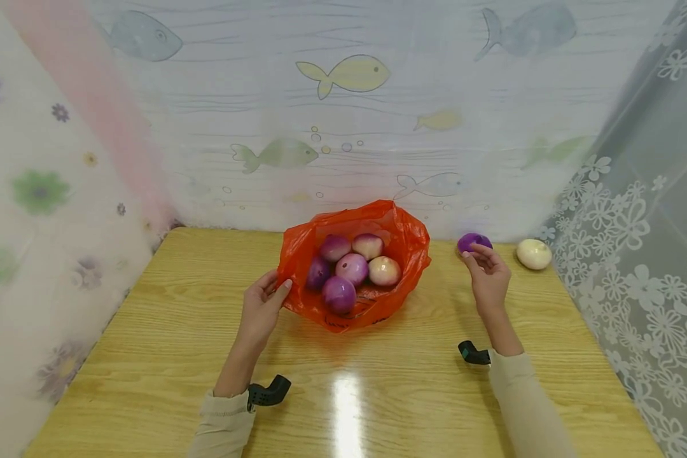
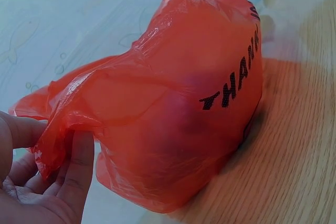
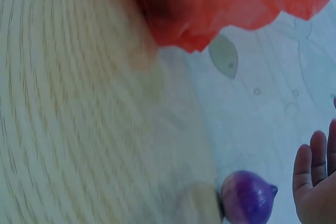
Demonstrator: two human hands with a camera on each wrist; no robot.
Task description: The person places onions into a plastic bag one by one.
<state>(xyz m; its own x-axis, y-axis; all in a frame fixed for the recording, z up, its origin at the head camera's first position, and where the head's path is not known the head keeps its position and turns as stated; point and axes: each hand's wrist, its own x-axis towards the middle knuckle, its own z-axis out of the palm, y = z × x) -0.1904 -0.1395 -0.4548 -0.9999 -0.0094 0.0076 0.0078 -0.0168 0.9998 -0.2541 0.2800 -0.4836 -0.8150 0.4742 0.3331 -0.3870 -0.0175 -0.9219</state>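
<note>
A red plastic bag [image 1: 412, 254] stands with its mouth spread, several purple and pale onions [image 1: 352, 270] inside. My left hand [image 1: 261, 307] pinches the left part of its rim between thumb and fingers; in the left wrist view the film bunches in that hand [image 2: 58, 192], and black "THANK" lettering shows on the side. At the back right my right hand [image 1: 490, 280] holds nothing and hovers by a purple onion [image 1: 471, 240], partly covering it in the head view. From the right wrist, a gap shows between this onion [image 3: 248, 196] and the loosely extended fingers [image 3: 318, 157].
A white onion [image 1: 534, 254] lies at the right rear edge of the wooden table [image 1: 177, 331]. Behind stands a fish-patterned curtain [image 1: 343, 127]; flowered fabric [image 1: 652, 267] hangs on the right. Each wrist carries a black camera mount [image 1: 270, 390].
</note>
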